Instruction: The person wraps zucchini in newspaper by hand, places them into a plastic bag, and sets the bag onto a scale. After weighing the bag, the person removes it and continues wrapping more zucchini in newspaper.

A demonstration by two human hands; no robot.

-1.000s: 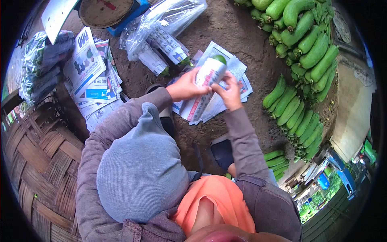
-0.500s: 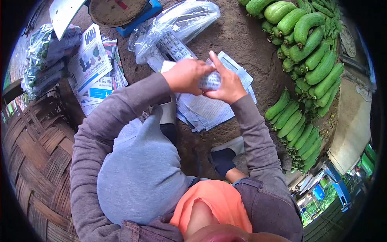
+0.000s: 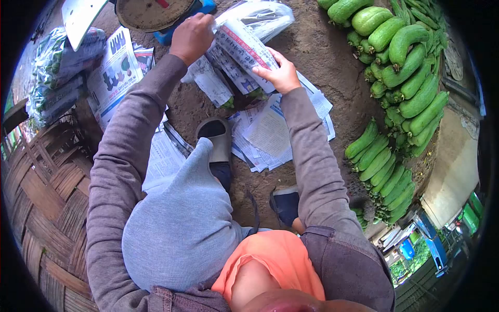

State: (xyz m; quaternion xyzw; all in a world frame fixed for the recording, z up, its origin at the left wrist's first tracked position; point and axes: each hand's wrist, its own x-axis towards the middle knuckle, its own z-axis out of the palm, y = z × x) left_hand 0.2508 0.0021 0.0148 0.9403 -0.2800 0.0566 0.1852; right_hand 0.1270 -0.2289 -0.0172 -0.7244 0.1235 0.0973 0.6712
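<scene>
My right hand (image 3: 280,73) holds a newspaper-wrapped roll (image 3: 244,44), its thumb on top and fingers at the far side. My left hand (image 3: 193,35) is closed beside the clear plastic bag (image 3: 262,18); whatever its fingers pinch is too small to make out. Two more paper-wrapped rolls lie between my hands, one of them (image 3: 210,80) with green showing at its near end. Under my right wrist, loose newspaper sheets (image 3: 267,135) are spread on the ground.
A round scale (image 3: 150,13) stands at the top. More newspapers (image 3: 114,73) and a plastic-wrapped green bundle (image 3: 57,67) lie at the left. Rows of long green vegetables (image 3: 410,78) line the right. A woven bamboo surface (image 3: 52,208) is at lower left.
My hands have moved apart, the left up toward the scale and bag. The roll between them now extends up and left from my right hand, and the rolls below are uncovered.
</scene>
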